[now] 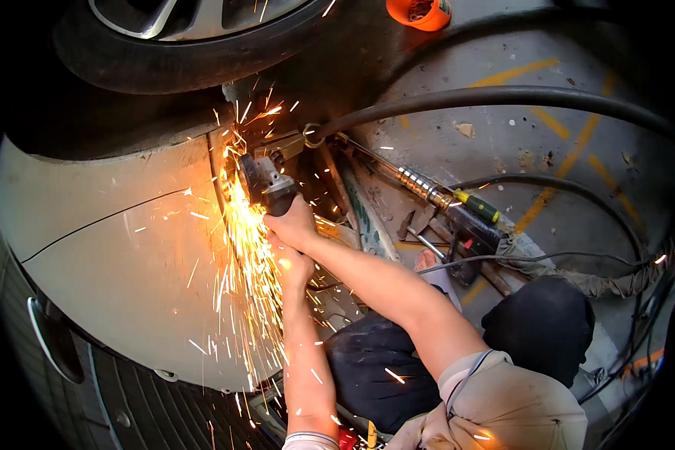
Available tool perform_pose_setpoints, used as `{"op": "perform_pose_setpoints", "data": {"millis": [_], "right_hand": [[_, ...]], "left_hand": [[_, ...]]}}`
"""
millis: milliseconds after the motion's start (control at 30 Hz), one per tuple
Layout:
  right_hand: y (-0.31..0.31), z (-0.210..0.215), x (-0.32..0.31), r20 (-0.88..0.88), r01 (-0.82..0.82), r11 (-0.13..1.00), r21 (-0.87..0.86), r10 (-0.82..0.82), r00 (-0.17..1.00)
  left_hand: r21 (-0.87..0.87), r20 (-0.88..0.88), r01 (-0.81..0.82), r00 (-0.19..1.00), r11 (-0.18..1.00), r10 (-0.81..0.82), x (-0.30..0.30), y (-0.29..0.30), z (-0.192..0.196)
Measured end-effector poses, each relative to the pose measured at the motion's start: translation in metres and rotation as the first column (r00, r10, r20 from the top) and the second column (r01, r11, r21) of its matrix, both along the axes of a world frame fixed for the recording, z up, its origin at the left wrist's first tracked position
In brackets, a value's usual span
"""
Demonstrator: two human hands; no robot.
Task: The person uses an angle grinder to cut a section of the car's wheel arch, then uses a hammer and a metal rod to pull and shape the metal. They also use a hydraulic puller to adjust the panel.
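Observation:
An angle grinder (277, 183) with a metal head and a dark body is running against the edge of a pale car body panel (120, 247). A bright stream of sparks pours down from its disc. My right hand (295, 223) is wrapped round the grinder's dark body just behind the head. Directly below it, my left hand (289, 262) is closed on the grinder's rear part, which the hands and sparks hide. The disc's exact contact is lost in glare. A clamp-like metal piece (283, 144) on a thick black hose sits beside the grinder head.
A car wheel (195, 45) stands above the panel. The thick black hose (517, 95) arcs across the grey floor. At right lie a ringed metal rod (420, 186), a green-and-yellow screwdriver (478, 206), a hammer (406, 225) and cables. An orange container (420, 13) sits at the top.

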State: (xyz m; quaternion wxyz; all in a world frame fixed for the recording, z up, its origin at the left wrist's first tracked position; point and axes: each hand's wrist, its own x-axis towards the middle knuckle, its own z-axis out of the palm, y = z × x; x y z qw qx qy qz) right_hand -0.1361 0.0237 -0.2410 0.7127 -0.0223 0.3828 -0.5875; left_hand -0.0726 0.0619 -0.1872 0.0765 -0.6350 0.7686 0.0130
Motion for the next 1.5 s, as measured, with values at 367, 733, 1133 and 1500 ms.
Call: {"op": "perform_pose_setpoints", "data": {"millis": [367, 733, 1133, 1500], "right_hand": [[0.011, -0.008, 0.011, -0.06, 0.052, 0.997, 0.055, -0.049, 0.997], [0.0, -0.007, 0.006, -0.047, 0.085, 0.996, 0.01, -0.085, 0.995], [-0.001, -0.004, 0.004, -0.061, 0.082, 0.996, 0.017, -0.081, 0.995], [0.001, -0.002, 0.001, -0.054, 0.101, 0.995, 0.014, -0.1, 0.994]], "left_hand": [[0.054, 0.295, -0.085, 0.953, 0.995, 0.065, -0.014, 0.013, 0.008], [0.016, 0.253, -0.083, 0.964, 0.996, 0.077, -0.019, 0.006, 0.008], [-0.005, 0.235, -0.082, 0.969, 0.997, 0.081, -0.023, 0.008, 0.009], [0.007, 0.23, -0.085, 0.97, 0.996, 0.081, -0.016, 0.006, 0.009]]}}
